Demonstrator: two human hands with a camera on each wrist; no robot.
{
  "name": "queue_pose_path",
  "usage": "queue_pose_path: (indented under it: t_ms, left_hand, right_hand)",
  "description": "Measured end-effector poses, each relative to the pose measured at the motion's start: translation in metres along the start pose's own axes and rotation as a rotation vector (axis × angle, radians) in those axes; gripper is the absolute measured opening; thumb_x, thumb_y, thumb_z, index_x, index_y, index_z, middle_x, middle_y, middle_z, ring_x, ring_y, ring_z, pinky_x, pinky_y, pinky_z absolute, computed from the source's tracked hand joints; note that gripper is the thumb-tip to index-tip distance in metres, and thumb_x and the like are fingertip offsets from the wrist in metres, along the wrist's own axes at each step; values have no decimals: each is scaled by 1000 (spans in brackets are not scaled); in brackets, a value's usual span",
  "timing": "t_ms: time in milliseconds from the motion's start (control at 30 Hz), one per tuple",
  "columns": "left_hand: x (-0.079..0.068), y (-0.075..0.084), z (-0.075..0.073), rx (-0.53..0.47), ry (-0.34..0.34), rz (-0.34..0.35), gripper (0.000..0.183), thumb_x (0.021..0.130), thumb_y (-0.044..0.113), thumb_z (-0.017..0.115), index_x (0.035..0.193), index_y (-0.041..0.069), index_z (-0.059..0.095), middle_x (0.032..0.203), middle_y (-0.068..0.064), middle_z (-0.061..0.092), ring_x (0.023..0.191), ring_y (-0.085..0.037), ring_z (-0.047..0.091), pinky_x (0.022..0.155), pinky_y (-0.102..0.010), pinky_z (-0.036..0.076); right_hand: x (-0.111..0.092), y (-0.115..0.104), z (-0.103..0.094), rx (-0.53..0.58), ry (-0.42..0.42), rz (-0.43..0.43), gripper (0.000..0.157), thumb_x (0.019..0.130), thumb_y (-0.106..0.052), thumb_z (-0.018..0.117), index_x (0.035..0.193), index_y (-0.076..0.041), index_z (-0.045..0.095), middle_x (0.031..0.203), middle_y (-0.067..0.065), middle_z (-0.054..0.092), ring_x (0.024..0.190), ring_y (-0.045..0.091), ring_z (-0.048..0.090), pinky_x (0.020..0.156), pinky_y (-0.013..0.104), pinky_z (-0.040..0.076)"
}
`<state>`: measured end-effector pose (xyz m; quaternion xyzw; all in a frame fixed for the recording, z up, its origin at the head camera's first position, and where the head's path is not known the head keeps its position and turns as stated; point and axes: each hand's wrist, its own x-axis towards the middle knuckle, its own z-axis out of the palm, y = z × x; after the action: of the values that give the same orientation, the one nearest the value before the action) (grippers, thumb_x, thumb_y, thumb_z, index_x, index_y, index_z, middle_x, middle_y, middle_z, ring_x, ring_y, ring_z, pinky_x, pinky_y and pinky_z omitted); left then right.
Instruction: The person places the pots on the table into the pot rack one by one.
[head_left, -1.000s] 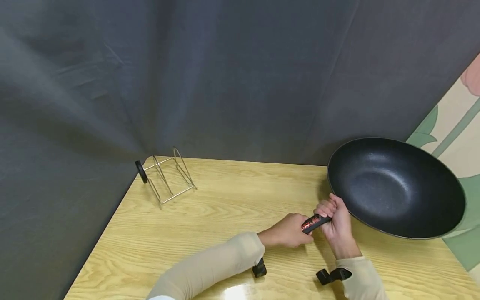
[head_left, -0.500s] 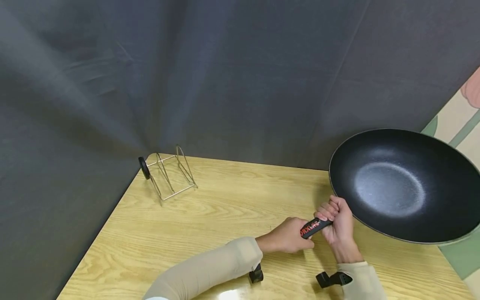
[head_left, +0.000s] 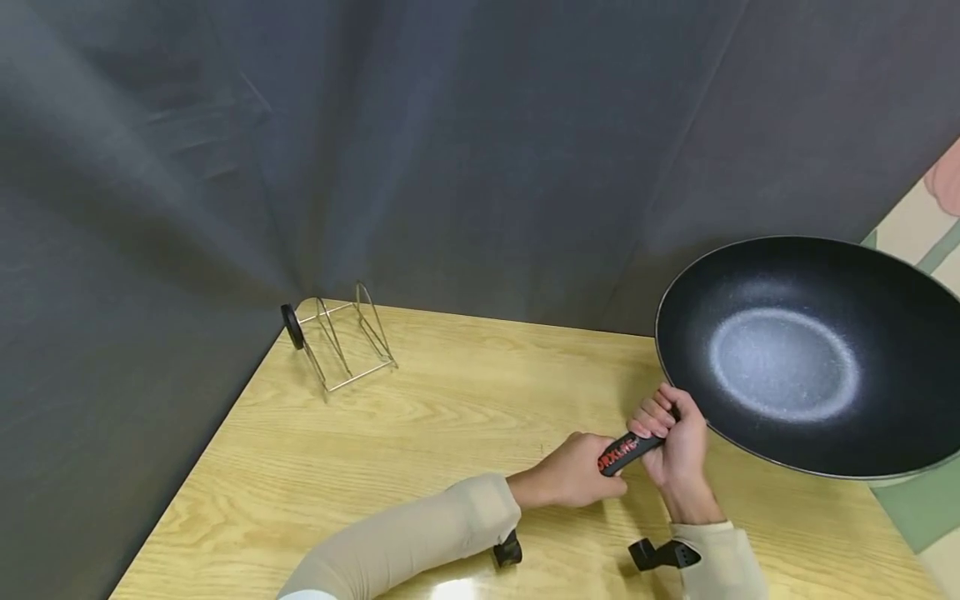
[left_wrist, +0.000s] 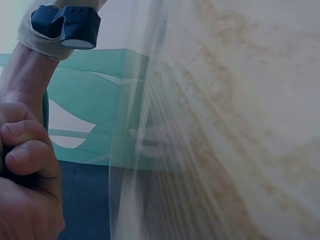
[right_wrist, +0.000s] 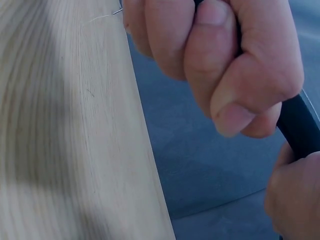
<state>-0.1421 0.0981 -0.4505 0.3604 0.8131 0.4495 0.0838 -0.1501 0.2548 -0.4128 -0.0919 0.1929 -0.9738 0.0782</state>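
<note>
A large black wok (head_left: 780, 367) fills the right side of the head view, its inside facing me and its right edge cut off by the frame. My right hand (head_left: 678, 450) grips the black handle (head_left: 626, 452) close to the wok, fingers wrapped around it. My left hand (head_left: 573, 471) holds the handle's free end, where red lettering shows. In the right wrist view both hands are curled around the handle, with a black stretch of it (right_wrist: 299, 125) bare between them. The left wrist view shows curled fingers at its left edge; the wok is not visible there.
A wire rack with a black round end (head_left: 292, 327) stands at the table's far left corner. The wood-grain table (head_left: 450, 383) ends at a dark grey curtain (head_left: 487, 167). A flower-patterned cloth (head_left: 918, 500) hangs at the right.
The wok has risen in the head view, reaching further right, and a bright ring now shows more clearly inside it. Both hands keep their hold on the handle. The view has shifted slightly.
</note>
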Motion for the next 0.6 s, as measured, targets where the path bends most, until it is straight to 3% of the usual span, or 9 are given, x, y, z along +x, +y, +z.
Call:
queue_pose_path:
  t_ms: [367, 600]
  left_hand:
    - [-10, 0, -2, -130, 41, 27, 22, 77, 7, 68, 70, 15, 49, 55, 11, 44, 41, 2, 39, 38, -16, 37]
    - [-17, 0, -2, -253, 84, 53, 20, 78, 4, 64, 71, 14, 49, 55, 9, 44, 41, 0, 38, 38, -16, 35]
  right_hand:
    - [-1, 7, 16, -86, -34, 42, 37, 102, -15, 22, 68, -10, 37, 59, -5, 15, 48, 9, 16, 43, 22, 30]
    - [5, 14, 32, -211, -77, 54, 38, 102, -13, 20, 68, -11, 36, 59, -4, 13, 47, 9, 14, 44, 21, 25]
